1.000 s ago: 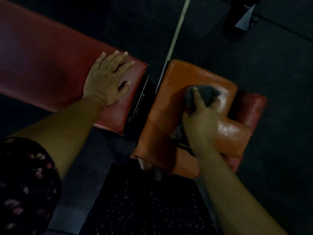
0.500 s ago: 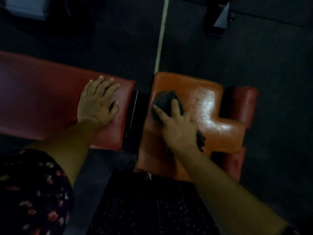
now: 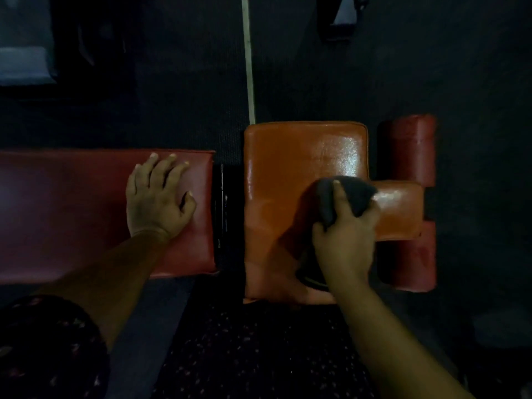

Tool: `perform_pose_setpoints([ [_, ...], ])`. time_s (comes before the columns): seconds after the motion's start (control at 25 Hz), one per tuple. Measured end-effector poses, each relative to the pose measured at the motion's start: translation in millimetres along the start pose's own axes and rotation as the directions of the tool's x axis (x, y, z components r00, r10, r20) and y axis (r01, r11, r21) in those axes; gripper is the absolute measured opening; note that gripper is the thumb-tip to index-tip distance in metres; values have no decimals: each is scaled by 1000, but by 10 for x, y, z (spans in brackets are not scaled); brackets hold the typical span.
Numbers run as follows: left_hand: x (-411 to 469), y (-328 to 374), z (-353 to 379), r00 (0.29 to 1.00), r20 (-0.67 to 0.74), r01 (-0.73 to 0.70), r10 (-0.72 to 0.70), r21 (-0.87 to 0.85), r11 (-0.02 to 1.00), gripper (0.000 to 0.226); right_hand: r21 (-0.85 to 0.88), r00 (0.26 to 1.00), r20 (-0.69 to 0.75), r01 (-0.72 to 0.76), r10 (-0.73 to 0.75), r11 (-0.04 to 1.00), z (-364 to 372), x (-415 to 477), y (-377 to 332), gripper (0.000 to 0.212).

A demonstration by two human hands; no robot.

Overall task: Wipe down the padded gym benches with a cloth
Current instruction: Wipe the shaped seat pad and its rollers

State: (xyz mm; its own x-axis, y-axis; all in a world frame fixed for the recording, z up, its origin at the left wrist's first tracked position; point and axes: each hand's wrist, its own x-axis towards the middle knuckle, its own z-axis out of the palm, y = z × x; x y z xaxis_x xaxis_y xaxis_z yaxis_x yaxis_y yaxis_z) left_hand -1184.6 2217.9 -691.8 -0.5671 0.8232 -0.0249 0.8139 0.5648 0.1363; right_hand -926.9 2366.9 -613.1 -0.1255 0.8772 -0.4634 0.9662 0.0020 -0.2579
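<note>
Grey cloth (image 3: 349, 194) half-hidden under gripping right hand (image 3: 344, 243); left hand (image 3: 157, 201) flat on red pad (image 3: 72, 211).

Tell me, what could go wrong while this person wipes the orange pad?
The cloth is bunched under the right hand, so it may miss patches of the glossy orange pad. The left hand rests near the end of the red pad; it could slide toward the dark gap between the pads.

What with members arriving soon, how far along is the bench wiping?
Done, apparently: the orange seat pad shines wet. In hand: the right hand grips the cloth on that pad near its narrow end. Left: the red back pad under the left hand looks dull, likely unwiped; the red rollers too.
</note>
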Motion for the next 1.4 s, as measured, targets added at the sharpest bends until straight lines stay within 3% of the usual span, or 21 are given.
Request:
perform_pose_setpoints([
  [0.12,-6,-10,32,1000,-23,-19,20,28,999,59,-198,968,143,233,-207,952,433,-237,-696,69],
  [0.24,-4,-16,38,1000,6,-28,28,44,999,64,-290,925,200,370,-322,883,699,-351,-1165,58],
  [0.36,11,-42,36,999,15,-34,34,58,998,64,-376,866,236,500,-441,780,762,-390,-988,53],
  [0.44,13,-45,36,999,14,-33,33,54,998,64,-392,867,158,494,-473,776,701,-364,-718,55],
  [0.6,-1,-9,11,999,8,-33,33,30,999,68,-432,924,26,355,-382,829,312,-223,-298,55],
  [0.8,5,-24,26,1000,18,-22,22,-1,1000,61,-487,979,-179,-2,-98,873,-99,-53,566,59],
  [0.88,8,-19,36,999,29,-22,22,3,1000,58,-384,974,-220,-133,49,914,-62,-94,672,63],
  [1.0,-3,-37,34,998,51,-32,33,-8,999,62,-147,934,-176,-337,310,930,226,-267,275,80],
  [1.12,-3,-42,5,996,72,-45,48,-47,998,69,-259,968,-181,-216,173,941,572,-473,-320,87],
  [1.24,3,-18,-38,992,111,-50,53,-30,998,76,-358,998,-60,-1,-22,934,814,-683,-751,87],
  [1.4,25,-4,-67,982,181,-59,53,28,998,81,-508,935,157,353,-319,786,1070,-947,-864,71],
])
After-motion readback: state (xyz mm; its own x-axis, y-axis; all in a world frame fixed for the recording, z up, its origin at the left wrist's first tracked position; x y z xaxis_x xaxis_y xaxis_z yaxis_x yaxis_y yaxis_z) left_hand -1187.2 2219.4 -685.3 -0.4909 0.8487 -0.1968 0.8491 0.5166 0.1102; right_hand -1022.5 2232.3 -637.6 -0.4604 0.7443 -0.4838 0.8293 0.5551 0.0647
